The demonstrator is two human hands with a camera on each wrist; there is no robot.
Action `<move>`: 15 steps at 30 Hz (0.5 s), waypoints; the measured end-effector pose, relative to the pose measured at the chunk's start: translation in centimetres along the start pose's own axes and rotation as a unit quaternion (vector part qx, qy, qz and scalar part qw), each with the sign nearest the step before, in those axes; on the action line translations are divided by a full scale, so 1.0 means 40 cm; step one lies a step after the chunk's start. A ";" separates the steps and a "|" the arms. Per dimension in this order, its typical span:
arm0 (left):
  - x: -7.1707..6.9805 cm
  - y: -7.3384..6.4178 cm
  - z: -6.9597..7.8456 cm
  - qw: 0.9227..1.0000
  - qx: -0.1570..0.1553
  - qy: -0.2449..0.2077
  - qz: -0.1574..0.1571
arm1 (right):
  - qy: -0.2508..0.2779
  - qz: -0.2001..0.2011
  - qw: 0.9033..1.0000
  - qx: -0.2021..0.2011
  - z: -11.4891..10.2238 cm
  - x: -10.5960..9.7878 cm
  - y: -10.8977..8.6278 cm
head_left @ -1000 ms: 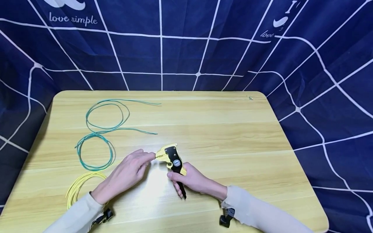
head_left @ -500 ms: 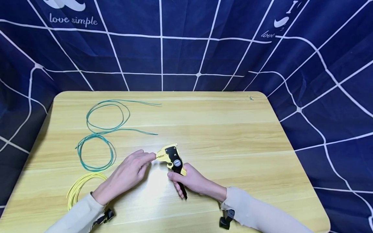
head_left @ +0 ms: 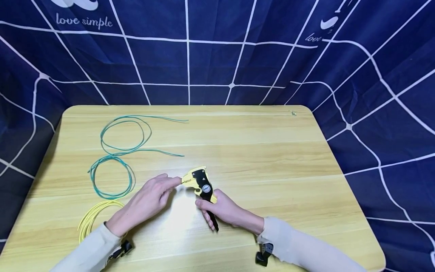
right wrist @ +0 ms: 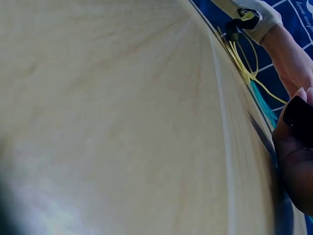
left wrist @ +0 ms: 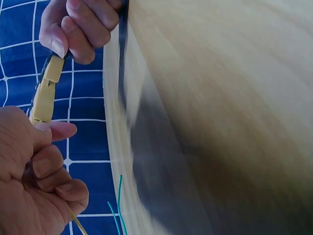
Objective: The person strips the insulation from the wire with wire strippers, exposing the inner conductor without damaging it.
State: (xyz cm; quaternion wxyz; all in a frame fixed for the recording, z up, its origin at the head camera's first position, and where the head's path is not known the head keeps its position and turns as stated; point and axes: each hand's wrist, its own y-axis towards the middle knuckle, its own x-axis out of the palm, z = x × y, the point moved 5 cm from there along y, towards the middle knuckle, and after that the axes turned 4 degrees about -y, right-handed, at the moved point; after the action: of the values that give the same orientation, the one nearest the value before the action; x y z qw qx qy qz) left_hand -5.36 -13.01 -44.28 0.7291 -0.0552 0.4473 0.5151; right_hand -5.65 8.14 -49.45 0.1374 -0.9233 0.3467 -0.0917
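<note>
My right hand (head_left: 227, 209) grips the black handle of a yellow-and-black wire stripper (head_left: 205, 185), whose yellow head points up and left. At its nose, my left hand (head_left: 147, 202) pinches a yellow wire between thumb and index finger, fingertips right at the tool's mouth. In the left wrist view the yellow wire (left wrist: 78, 225) emerges below the curled fingers; its end at the stripper is hidden by the fingertips. That wire leads back to a yellow coil (head_left: 89, 219), partly under the left forearm. The right wrist view shows the black handle end (right wrist: 299, 117) in the right hand.
Two loosely coiled green wires lie at the left of the wooden table (head_left: 272, 170): an upper coil (head_left: 101, 138) and a lower coil (head_left: 113, 197). Small scraps (head_left: 293, 113) sit at the far right corner. A dark blue gridded cloth (head_left: 210, 64) hangs behind and beside the table.
</note>
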 end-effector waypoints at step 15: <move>-0.006 -0.009 -0.001 0.999 0.030 -0.008 0.007 | -0.004 0.004 1.000 0.004 0.001 -0.004 0.000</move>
State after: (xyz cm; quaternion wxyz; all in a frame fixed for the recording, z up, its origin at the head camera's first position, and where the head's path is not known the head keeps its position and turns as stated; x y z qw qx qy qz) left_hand -5.10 -13.36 -44.27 0.7306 -0.0254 0.4569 0.5067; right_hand -5.75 8.27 -49.51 0.1431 -0.9217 0.3492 -0.0895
